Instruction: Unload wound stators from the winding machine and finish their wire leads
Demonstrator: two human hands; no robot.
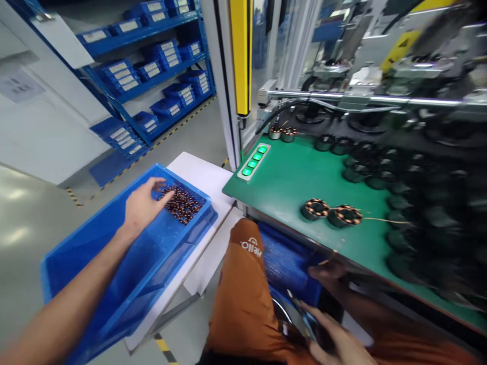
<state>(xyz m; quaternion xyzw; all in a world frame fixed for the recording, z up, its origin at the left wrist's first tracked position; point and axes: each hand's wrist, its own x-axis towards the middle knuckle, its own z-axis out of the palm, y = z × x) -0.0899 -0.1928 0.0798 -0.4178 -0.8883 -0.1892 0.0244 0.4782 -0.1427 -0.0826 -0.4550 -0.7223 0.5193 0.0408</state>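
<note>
My left hand (146,203) is over the far end of a long blue bin (152,248), thumb and fingers apart, holding nothing that I can see. Right below its fingertips lie many small copper-wound rings (182,205), heaped in that end. Low in front of me, beside my knee, my right hand (335,337) is closed around a hand tool (310,319) with a slim metal tip and dark bluish handles. Blur hides its exact kind. On the green worktop (285,180) sit two copper-wound stators (344,216) side by side, loose wire ends trailing right.
Rows of black cores (403,203) crowd the worktop's right side. Two wound stators (282,133) stand near its back corner, by a green-lit button strip (254,162). Machine rails (361,99) cross behind. Another blue bin (285,258) lies under the edge; shelving (148,66) stands back left.
</note>
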